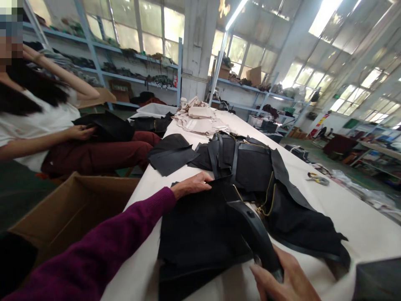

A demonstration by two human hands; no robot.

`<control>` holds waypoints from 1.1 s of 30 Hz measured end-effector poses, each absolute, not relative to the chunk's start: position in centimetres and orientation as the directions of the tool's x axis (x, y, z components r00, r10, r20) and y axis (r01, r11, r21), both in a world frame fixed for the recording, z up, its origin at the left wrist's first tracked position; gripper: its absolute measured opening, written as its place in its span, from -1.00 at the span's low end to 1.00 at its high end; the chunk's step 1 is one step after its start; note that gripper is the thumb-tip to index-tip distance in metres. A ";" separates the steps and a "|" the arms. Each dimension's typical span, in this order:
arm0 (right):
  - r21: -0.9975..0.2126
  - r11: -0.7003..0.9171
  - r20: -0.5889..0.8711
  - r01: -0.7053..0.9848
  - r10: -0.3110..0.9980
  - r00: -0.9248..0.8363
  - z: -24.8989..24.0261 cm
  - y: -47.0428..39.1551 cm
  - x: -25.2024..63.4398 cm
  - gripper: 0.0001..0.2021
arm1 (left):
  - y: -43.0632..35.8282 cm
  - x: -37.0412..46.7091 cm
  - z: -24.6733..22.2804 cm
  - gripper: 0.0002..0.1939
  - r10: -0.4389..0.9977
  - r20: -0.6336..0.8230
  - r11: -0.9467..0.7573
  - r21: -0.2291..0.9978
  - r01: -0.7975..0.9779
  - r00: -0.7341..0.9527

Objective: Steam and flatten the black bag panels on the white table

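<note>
My left hand pinches the far edge of a black fabric panel that lies over the near part of the table. In my right hand is a smooth, curved black object with a small raised mark near its far end. It lies across the panel's right side; its exact kind I cannot make out. A gold-coloured zipper runs along the black pieces beyond. Sewn black fabric parts are heaped behind the panel, and one long black piece stretches to the right.
Folded beige pieces are piled at the table's far end. Yellow-handled snips lie on the white table. An open cardboard box stands at left, beside a seated person holding black material.
</note>
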State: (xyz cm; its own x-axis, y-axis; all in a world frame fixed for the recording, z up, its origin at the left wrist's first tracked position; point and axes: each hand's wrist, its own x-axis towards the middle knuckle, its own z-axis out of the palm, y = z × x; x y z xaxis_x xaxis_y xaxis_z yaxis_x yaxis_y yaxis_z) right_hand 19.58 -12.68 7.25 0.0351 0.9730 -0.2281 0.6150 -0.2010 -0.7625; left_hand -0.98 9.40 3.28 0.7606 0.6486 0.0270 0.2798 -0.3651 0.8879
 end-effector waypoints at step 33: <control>-0.787 -0.123 -0.196 0.604 0.979 -0.057 9.5 -14.6 16.6 -0.79 | 0.1 -2.2 3.1 -0.75 0.581 -0.181 0.385 0.920 -0.072 0.793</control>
